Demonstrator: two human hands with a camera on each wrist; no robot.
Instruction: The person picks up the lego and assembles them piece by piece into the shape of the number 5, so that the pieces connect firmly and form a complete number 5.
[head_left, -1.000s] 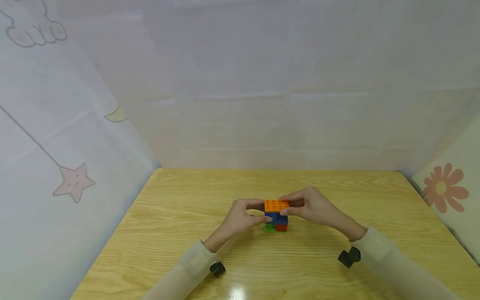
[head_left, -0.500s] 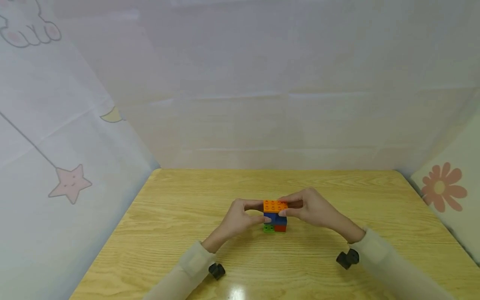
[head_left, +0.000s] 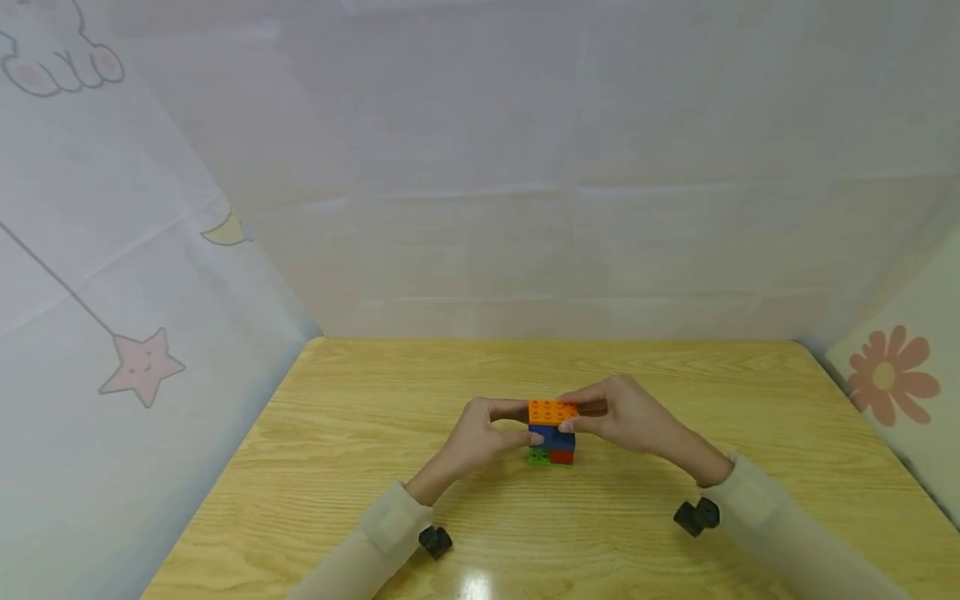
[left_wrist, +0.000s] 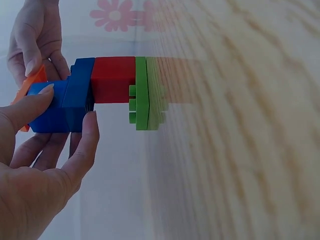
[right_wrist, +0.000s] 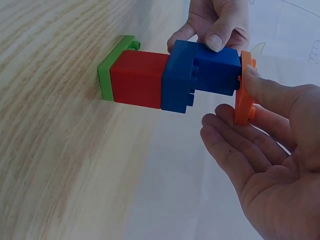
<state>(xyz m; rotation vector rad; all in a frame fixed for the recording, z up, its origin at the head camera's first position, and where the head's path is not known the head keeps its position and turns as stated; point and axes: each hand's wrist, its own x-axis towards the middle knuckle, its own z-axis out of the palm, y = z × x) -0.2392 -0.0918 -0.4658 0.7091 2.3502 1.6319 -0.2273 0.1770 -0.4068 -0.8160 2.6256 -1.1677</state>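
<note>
Fingers point(right_wrist: 260, 87) of the right hand point(head_left: 630, 417) pinch the orange plate point(head_left: 552, 411) on top of a little block tower.

The left hand point(head_left: 480, 437) pinches the blue blocks point(left_wrist: 65, 102) between thumb and fingertips, most likely to keep the tower from tipping while the top piece is handled. The tower stands in the middle of the wooden table point(head_left: 360, 433), between both hands. At the bottom lies a flat green plate point(left_wrist: 145, 95), then a red block point(right_wrist: 137, 77), then the blue ones. The blocks are smooth, shiny plastic with square corners and round bumps. The table is pale yellow wood with wavy lines.
</note>
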